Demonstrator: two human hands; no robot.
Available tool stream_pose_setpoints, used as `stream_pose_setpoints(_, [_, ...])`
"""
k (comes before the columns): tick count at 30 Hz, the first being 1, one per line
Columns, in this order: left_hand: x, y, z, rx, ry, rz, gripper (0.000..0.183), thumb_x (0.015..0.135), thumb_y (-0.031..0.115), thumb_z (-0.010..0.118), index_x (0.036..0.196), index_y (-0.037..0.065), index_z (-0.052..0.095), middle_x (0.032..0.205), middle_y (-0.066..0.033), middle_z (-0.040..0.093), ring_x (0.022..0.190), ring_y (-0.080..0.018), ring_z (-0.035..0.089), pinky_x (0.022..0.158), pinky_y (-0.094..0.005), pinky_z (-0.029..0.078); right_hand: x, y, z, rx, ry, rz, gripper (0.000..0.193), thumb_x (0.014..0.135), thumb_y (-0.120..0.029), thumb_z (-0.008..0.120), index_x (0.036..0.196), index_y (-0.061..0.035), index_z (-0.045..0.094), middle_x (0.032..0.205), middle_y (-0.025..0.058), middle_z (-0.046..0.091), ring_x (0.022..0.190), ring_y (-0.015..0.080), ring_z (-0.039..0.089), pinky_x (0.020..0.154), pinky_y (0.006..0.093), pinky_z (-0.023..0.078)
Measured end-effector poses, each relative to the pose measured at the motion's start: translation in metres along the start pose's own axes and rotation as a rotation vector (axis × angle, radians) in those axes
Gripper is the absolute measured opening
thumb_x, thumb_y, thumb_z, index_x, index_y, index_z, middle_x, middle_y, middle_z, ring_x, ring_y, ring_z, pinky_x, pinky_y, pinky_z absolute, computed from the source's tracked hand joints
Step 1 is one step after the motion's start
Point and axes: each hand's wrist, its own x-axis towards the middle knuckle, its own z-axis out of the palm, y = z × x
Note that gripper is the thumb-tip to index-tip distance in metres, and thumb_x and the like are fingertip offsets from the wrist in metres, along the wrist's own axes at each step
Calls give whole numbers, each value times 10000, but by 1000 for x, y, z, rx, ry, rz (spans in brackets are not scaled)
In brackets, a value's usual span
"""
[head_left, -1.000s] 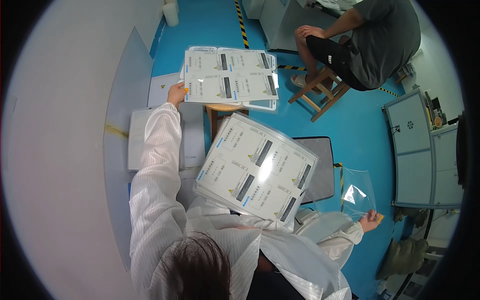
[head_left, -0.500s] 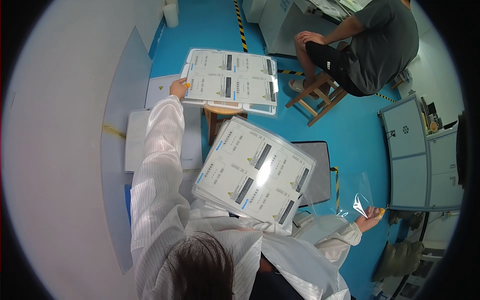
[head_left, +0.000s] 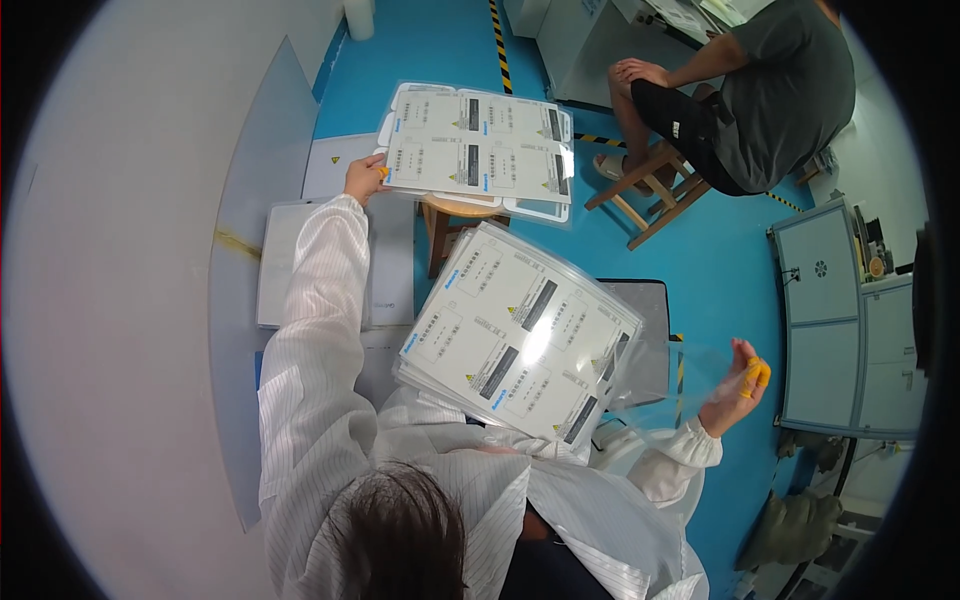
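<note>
My left hand [head_left: 367,178], a yellow finger cot on one finger, grips the left edge of a printed label sheet [head_left: 480,145]. That sheet lies over white-framed sheets on a wooden stool [head_left: 440,225]. A stack of similar printed label sheets [head_left: 520,335] rests tilted across my lap, its glossy top catching the light. To the right, my right hand [head_left: 735,390] is raised with yellow cots on its fingertips. A clear plastic film [head_left: 660,385] hangs between its fingers and the stack's right edge; its outline is faint.
Ahead on the right, a person in dark clothes [head_left: 785,105] sits on a wooden stool [head_left: 655,200]. White boxes [head_left: 285,265] stand by the left wall. A dark-edged grey panel [head_left: 645,300] lies behind the stack. Grey cabinets [head_left: 820,315] stand at the right.
My right hand has risen, and the film beside it has changed shape and sagged. My left hand stays on the sheet at the stool. The whole view has shifted slightly.
</note>
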Motion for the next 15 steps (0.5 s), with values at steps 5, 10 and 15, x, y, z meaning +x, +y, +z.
stream_pose_setpoints(5, [-18, 12, 22, -46, 58, -18, 407, 798, -76, 477, 1199, -12, 457, 1057, -172, 560, 842, -236, 611, 613, -278, 553, -21, -3, 61, 267, -241, 212, 259, 878, -256, 503, 989, -22, 486, 868, 130, 574, 658, 175, 574, 739, 326, 468])
stream_pose_setpoints(10, [-19, 9, 21, -43, 149, 14, 377, 796, -80, 479, 1169, -30, 466, 1047, -173, 563, 864, -240, 608, 626, -289, 557, -56, -5, 112, 325, -502, 485, 325, 853, -324, 547, 968, -28, 480, 687, 105, 547, 541, 147, 515, 467, 239, 417])
stream_pose_setpoints(15, [-12, 3, 19, -26, 188, 0, 351, 788, -66, 501, 1138, -46, 484, 1055, -172, 562, 876, -244, 604, 617, -294, 555, -71, -1, 118, 319, -543, 555, 355, 837, -357, 566, 945, -29, 488, 663, 78, 522, 550, 137, 513, 482, 228, 419])
